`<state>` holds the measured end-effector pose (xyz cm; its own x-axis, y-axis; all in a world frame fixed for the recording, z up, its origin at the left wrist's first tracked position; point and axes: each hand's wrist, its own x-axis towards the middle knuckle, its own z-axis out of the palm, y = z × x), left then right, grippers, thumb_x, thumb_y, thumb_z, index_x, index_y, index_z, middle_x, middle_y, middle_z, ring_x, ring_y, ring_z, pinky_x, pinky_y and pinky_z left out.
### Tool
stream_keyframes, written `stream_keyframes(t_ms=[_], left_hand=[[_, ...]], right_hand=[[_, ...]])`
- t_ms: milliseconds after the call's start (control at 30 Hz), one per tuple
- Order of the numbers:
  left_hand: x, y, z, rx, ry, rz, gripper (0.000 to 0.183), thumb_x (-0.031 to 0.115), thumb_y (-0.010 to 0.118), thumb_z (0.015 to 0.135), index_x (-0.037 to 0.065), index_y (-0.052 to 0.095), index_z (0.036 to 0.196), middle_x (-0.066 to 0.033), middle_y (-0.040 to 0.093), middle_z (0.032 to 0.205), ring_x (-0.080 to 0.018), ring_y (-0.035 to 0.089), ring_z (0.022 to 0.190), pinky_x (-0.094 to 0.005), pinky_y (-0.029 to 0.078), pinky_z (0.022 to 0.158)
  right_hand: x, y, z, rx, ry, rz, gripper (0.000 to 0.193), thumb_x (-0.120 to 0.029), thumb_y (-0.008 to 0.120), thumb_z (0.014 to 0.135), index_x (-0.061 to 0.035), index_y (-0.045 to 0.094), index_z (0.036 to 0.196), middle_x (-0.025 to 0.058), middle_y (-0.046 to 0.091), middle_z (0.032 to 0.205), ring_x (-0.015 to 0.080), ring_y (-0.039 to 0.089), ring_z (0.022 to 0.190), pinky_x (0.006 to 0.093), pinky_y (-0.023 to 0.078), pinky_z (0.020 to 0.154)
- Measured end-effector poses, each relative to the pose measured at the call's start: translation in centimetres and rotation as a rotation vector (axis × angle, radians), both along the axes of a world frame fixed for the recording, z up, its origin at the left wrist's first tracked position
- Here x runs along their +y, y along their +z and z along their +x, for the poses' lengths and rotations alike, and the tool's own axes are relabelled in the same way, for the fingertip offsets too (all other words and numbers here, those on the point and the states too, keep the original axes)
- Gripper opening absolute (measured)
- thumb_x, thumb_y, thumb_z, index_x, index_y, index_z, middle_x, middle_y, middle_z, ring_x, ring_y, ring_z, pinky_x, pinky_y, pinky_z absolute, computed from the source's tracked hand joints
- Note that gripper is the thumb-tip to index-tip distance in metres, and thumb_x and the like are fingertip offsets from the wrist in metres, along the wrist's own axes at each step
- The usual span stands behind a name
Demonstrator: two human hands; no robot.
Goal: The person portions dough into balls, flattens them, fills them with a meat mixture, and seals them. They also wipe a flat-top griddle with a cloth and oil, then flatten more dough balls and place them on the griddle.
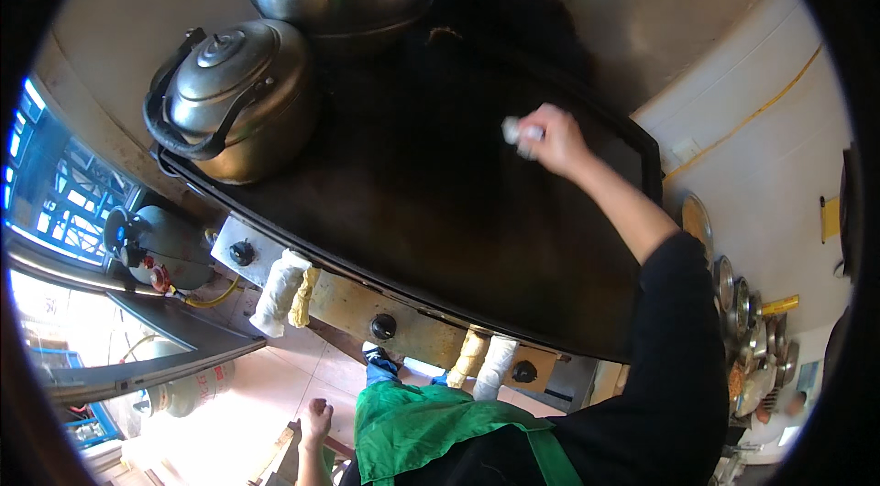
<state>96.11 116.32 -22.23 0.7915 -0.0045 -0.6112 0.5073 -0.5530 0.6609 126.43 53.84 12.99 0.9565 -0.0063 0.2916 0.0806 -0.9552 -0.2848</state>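
Observation:
My right hand (557, 141) reaches out over a large dark flat griddle (412, 202), its fingers closed round a small white wad (515, 132). The wad looks like cloth or paper; blur keeps me from telling which. It is low over the griddle's right half, and I cannot tell whether it touches the surface. Down at my left side, away from the griddle, my left hand (316, 420) is curled into a loose fist with nothing visible in it.
A lidded metal kettle (240, 96) and a wide steel basin (348, 0) stand at the griddle's left and back. Cloth-wrapped handles (282, 293) and black knobs (383, 326) line the front. A gas cylinder (174, 248) stands left; several dishes (741, 303) are at right.

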Motion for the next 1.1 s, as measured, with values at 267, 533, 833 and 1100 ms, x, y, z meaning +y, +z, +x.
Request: stream_keyframes(t_ms=[267, 533, 833, 1100], left_hand=[[-3.1, -1.6, 3.0, 0.048, -0.314, 0.052, 0.04, 0.026, 0.071, 0.081, -0.003, 0.065, 0.108, -0.0212, 0.071, 0.098, -0.0297, 0.069, 0.094, -0.0379, 0.055, 0.084], [-1.6, 0.5, 1.8, 0.081, 0.112, -0.028, 0.032, 0.019, 0.066, 0.085, -0.005, 0.065, 0.106, -0.0183, 0.072, 0.097, -0.0242, 0.07, 0.094, -0.0347, 0.054, 0.086], [-4.1, -0.5, 4.7, 0.0, 0.023, -0.294, 0.035, 0.02, 0.065, 0.089, -0.007, 0.063, 0.113, -0.0196, 0.069, 0.106, -0.026, 0.067, 0.099, -0.0355, 0.052, 0.092], [0.5, 0.0, 0.9, 0.187, -0.061, 0.062, 0.037, 0.024, 0.067, 0.083, -0.004, 0.066, 0.108, -0.0197, 0.072, 0.098, -0.0287, 0.07, 0.094, -0.0365, 0.054, 0.087]], right_hand=[[7.2, 1.3, -2.2, 0.078, 0.395, 0.155, 0.018, -0.006, 0.074, 0.079, -0.0035, 0.072, 0.096, 0.0092, 0.064, 0.081, 0.0213, 0.065, 0.079, 0.0315, 0.053, 0.073], [5.5, 0.0, 7.7, 0.016, -0.033, 0.112, 0.019, -0.012, 0.076, 0.072, -0.0062, 0.073, 0.09, 0.0138, 0.068, 0.088, 0.0281, 0.068, 0.08, 0.0373, 0.055, 0.073], [10.8, 0.4, 7.8, 0.039, 0.158, 0.431, 0.018, -0.012, 0.076, 0.079, -0.0053, 0.072, 0.096, 0.0122, 0.072, 0.094, 0.0224, 0.07, 0.087, 0.0352, 0.056, 0.075], [1.7, -1.3, 21.5, -0.067, -0.609, 0.043, 0.029, -0.03, 0.08, 0.076, -0.0092, 0.076, 0.095, 0.0127, 0.074, 0.094, 0.0287, 0.07, 0.09, 0.0389, 0.054, 0.081]])
